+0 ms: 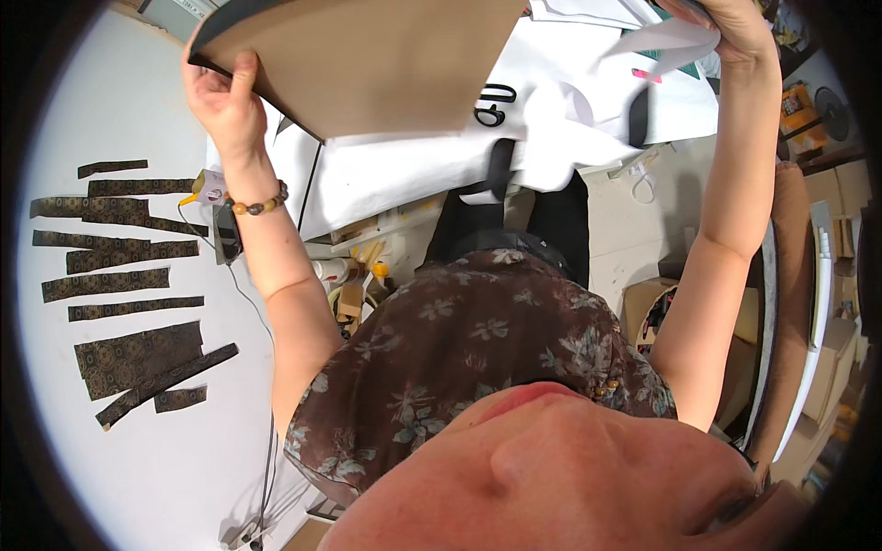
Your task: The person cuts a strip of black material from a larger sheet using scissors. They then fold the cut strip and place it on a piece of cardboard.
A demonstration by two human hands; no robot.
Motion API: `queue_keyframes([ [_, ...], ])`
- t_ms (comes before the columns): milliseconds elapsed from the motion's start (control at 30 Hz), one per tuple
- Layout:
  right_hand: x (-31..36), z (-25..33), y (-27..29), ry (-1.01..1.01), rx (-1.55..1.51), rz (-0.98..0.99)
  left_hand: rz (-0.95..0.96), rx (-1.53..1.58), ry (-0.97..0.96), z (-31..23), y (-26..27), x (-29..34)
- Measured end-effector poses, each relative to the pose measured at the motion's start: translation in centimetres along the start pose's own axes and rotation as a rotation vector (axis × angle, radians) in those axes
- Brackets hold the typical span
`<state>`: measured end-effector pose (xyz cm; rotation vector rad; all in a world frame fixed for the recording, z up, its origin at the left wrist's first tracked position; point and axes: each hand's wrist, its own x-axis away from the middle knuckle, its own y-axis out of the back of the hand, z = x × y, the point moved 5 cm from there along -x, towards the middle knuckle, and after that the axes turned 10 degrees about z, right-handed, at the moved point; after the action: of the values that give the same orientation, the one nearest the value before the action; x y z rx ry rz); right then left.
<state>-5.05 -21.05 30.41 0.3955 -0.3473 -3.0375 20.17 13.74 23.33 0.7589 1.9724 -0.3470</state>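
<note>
My left hand point(220, 96) grips the edge of a flat brown panel point(386, 73) with a black rim, thumb on its face. The panel is raised above a white-covered table and runs out of view at the top. At the upper right, my right hand point(740, 37) is closed on a curling white strip point(666, 39); a dark piece shows by its fingers, partly cut off. More white strip hangs blurred below, with black pieces point(501, 165) near the table's front edge. Black-handled scissors point(491, 112) lie beside the panel.
On the white surface point(129, 468) at left lie several dark patterned strips point(106, 286) and a larger patterned piece point(138, 358). A dark device point(226, 234) with a cable and a roll point(209, 186) sit near my left forearm. Cardboard boxes point(822, 367) stand at right.
</note>
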Motion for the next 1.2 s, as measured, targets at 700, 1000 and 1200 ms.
queue_keyframes([
  [700, 9.0, -7.3, 2.1, -0.182, 0.063, -0.058, -0.082, 0.241, 0.198, 4.4, 0.6, 7.0],
  [1000, 12.0, -11.8, 2.5, -0.437, 0.243, -0.03, -0.077, 0.222, 0.17, 5.4, 1.1, 7.1],
  [1200, 4.4, -10.3, -1.5, -0.138, 0.581, 0.145, -0.049, 0.121, 0.172, 5.0, 1.3, 7.1],
])
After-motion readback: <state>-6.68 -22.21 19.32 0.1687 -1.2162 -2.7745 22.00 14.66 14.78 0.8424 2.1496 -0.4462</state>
